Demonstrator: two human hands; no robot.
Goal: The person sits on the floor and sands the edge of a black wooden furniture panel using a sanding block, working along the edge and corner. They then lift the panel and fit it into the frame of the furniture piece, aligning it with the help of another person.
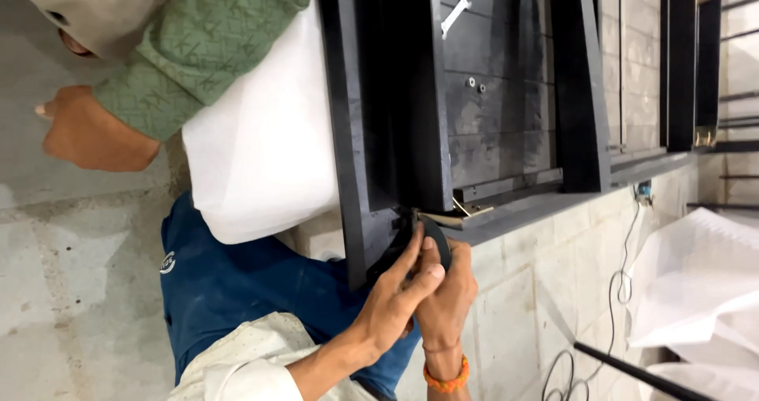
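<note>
My left hand (393,300), on an arm with a white patterned sleeve, and my right hand (449,296), with an orange band at the wrist, meet at the lower corner of a black metal frame (353,156). Both pinch a small curved black strip (436,240) and hold it against that corner. Beside the strip, a brass-coloured bracket (468,209) sticks out from the frame. The fingers hide the strip's lower part.
Another person's hand (88,136) in a green sleeve reaches in at the upper left, above a white sheet (261,132) and blue cloth (237,278). A silver wrench (455,13) and small washers (477,83) lie on the dark panel. Cables (618,286), white sheets (696,278) and a black rod (640,374) are at the right.
</note>
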